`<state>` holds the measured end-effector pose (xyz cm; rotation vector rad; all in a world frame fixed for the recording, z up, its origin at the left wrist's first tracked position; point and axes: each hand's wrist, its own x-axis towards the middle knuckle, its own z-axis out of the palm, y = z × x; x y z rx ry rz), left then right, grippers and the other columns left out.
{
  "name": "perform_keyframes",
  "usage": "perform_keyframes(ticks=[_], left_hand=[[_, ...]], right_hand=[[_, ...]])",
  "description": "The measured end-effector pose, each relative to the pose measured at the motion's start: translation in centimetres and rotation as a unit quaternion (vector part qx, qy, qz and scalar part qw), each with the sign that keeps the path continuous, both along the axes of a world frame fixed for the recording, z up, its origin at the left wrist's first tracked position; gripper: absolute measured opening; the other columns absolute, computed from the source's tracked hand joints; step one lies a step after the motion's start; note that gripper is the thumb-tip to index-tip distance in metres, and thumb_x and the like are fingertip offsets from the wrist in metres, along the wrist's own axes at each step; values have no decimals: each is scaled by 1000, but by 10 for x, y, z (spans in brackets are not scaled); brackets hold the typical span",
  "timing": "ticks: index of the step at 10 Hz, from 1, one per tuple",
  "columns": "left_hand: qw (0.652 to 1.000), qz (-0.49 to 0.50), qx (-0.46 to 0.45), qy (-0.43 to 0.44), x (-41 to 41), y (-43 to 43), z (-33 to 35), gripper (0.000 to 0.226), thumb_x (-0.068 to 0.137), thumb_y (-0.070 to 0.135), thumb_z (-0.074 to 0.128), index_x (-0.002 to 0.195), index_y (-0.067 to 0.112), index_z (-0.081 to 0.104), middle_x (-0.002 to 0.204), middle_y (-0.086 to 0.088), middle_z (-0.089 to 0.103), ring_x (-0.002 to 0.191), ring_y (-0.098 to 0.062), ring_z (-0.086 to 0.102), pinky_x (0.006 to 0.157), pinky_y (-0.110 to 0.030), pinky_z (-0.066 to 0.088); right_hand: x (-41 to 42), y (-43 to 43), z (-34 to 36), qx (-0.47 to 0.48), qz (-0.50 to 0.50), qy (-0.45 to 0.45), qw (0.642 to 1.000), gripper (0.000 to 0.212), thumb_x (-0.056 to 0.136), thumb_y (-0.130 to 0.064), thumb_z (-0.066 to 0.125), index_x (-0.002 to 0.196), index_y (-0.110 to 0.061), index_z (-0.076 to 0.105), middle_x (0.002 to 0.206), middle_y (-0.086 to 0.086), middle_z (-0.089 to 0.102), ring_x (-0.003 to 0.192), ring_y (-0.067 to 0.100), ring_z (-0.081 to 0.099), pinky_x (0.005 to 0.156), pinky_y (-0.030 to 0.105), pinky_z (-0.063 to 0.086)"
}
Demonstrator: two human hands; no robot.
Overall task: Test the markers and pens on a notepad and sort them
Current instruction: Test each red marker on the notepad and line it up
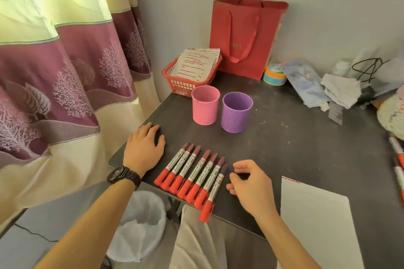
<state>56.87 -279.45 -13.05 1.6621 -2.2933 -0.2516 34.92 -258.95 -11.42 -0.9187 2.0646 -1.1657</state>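
Several red-capped markers [192, 173] lie side by side in a slanted row near the front edge of the dark table [295, 142]; the rightmost one juts past the edge. My left hand [145, 146] rests flat on the table's left corner, left of the row. My right hand [248, 183] hovers just right of the row with loosely curled fingers, its fingertips close to the last marker and holding nothing. A white notepad [314, 220] lies at the front right. Behind the row stand a pink mesh cup [205, 105] and a purple mesh cup [236, 112], both upright.
A red basket [185, 82] with printed sheets and a red paper bag [244, 37] stand at the back. Clutter of cloths, a tape roll and a cable fills the back right. More markers [397, 159] lie at the right edge. A lined bin [140, 225] stands under the table; a curtain hangs left.
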Motion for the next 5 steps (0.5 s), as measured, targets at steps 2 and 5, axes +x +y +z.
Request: perform_keyframes(ticks=[2, 5], left_hand=[[1000, 8, 5, 2, 0, -1, 1, 53, 100, 50, 38, 148, 27, 44, 157, -1, 38, 143, -24, 33, 119, -45, 25], [1000, 16, -3, 2, -1, -1, 0, 53, 100, 51, 39, 147, 28, 46, 156, -1, 40, 143, -24, 34, 119, -46, 26]], right_hand=[[14, 9, -1, 20, 54, 131, 990, 42, 84, -59, 65, 116, -47, 41, 90, -18, 62, 84, -2, 59, 74, 25, 43], [15, -1, -3, 71, 69, 180, 979, 38, 94, -49, 60, 129, -39, 49, 83, -22, 68, 79, 6, 56, 69, 31, 42]])
